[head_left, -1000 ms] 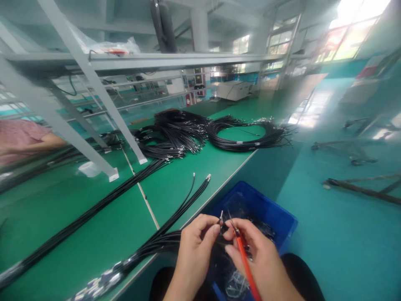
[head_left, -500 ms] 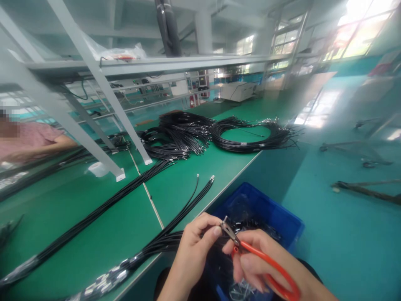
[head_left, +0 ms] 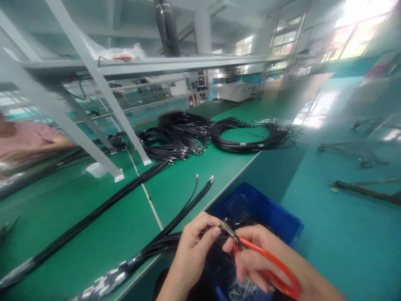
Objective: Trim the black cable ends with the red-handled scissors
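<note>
My right hand (head_left: 255, 255) is wrapped round red-handled pliers (head_left: 268, 261). Their metal jaws look closed and meet the fingertips of my left hand (head_left: 197, 246). Thumb and index finger of that left hand pinch the end of a black cable; a tiny metallic tip shows at the jaws, the rest is hidden by the fingers. A bundle of black cables (head_left: 163, 242), partly wrapped in clear plastic, runs from the lower left to behind my left hand. Below both hands stands a blue bin (head_left: 290, 223) with dark and clear plastic bits inside.
Coiled black cables (head_left: 239, 144) and a cable heap (head_left: 184, 133) lie on the green table (head_left: 175, 192). Another long bundle (head_left: 103, 209) stretches across it. White shelf posts (head_left: 120, 121) rise at left, near a white roll (head_left: 97, 169). A person in pink (head_left: 34, 138) sits beyond.
The pliers' jaws have come together from slightly apart at the left fingertips. Both hands keep nearly the same place.
</note>
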The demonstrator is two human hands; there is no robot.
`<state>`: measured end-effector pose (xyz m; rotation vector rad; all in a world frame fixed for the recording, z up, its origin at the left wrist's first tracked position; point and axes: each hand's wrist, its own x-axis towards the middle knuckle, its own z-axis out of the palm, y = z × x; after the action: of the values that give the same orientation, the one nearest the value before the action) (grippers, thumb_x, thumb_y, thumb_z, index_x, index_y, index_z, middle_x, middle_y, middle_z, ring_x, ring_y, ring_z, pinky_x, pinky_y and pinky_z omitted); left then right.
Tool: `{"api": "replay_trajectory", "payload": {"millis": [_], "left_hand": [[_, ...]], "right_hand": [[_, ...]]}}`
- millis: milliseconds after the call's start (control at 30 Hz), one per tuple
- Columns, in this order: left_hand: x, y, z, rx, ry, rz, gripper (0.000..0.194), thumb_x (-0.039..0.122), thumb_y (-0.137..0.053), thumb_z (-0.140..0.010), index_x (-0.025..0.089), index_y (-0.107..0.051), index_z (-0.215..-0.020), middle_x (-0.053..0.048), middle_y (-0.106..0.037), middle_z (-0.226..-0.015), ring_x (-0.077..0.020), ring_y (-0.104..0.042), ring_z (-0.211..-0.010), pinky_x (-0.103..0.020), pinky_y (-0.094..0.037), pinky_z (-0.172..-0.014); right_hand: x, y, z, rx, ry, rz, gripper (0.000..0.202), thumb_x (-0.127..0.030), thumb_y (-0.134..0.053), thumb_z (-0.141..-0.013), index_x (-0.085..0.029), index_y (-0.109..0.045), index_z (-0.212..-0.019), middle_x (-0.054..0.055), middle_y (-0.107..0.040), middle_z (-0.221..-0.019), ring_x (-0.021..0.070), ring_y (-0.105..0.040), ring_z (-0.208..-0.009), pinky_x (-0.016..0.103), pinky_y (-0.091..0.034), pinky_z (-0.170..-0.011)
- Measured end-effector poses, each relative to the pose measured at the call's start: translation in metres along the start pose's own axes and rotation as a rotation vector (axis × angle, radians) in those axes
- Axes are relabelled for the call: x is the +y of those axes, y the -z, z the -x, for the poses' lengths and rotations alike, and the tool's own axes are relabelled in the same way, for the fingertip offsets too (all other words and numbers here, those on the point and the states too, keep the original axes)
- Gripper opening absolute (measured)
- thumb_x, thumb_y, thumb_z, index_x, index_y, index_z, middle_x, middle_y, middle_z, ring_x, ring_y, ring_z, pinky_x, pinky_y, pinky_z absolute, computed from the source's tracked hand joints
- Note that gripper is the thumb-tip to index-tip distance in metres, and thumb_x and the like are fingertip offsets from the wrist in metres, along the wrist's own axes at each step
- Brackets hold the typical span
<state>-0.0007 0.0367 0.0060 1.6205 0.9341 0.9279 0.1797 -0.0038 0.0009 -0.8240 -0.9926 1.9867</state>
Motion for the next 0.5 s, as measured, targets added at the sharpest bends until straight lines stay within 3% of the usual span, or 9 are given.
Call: {"api": "replay_trajectory", "payload": {"millis": [167,500], "left_hand": [[-0.002,0.0001,0.0012,0.002,0.002,0.009,0.014,0.024,-0.055,-0.086,0.019,-0.067,-0.081,-0.002,-0.061,-0.079,-0.0173,-0.055,-0.077,-0.027,-0.04,-0.074],[-0.0036,-0.0002,0.0022,0.01,-0.007,0.038,0.013,0.023,-0.055,-0.085,0.019,-0.067,-0.081,-0.003,-0.06,-0.08,-0.0175,-0.056,-0.078,-0.028,-0.041,-0.075]], "right_hand": [[0.0014,0.0045,-0.0023,0.0,-0.01,0.058,0.036,-0.033,-0.071,-0.07,-0.009,-0.06,-0.094,0.007,-0.069,-0.064,0.003,-0.046,-0.035,0.013,-0.031,-0.034],[0.0024,0.0024,-0.0029,-0.065,-0.019,-0.061,0.033,-0.032,-0.07,-0.069,-0.009,-0.06,-0.09,0.007,-0.068,-0.062,0.002,-0.044,-0.033,0.013,-0.03,-0.033]]}}
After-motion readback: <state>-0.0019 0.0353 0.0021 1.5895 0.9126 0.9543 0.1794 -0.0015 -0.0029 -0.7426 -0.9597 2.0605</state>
